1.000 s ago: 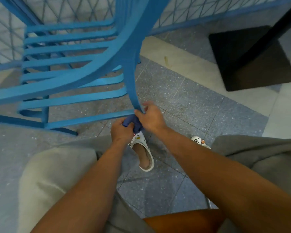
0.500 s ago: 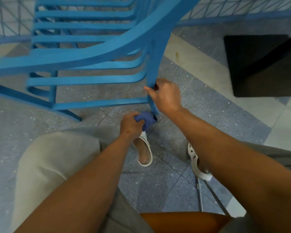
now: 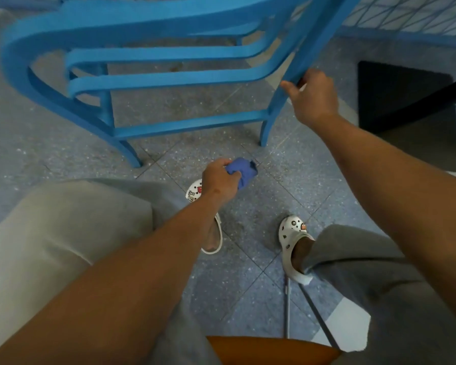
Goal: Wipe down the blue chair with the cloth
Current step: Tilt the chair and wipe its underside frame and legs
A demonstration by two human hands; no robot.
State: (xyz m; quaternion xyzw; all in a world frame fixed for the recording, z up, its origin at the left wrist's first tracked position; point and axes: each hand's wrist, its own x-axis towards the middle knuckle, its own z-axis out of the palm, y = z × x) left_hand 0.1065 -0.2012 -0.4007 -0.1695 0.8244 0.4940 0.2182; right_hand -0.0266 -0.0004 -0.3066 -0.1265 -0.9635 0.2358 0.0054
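Left hand (image 3: 220,177), arm extended, fingers curled round cloth (image 3: 242,172); right hand (image 3: 312,97), arm reaching forward, gripping chair (image 3: 169,52) leg.

The chair (image 3: 169,51) is cut off by the top edge, so its upper part cannot be seen. Most of the cloth (image 3: 244,171) is hidden inside the left hand (image 3: 220,179), and the right hand (image 3: 312,97) hides its own fingertips behind the chair's post. The left shoe (image 3: 208,219) is partly hidden under the left arm.
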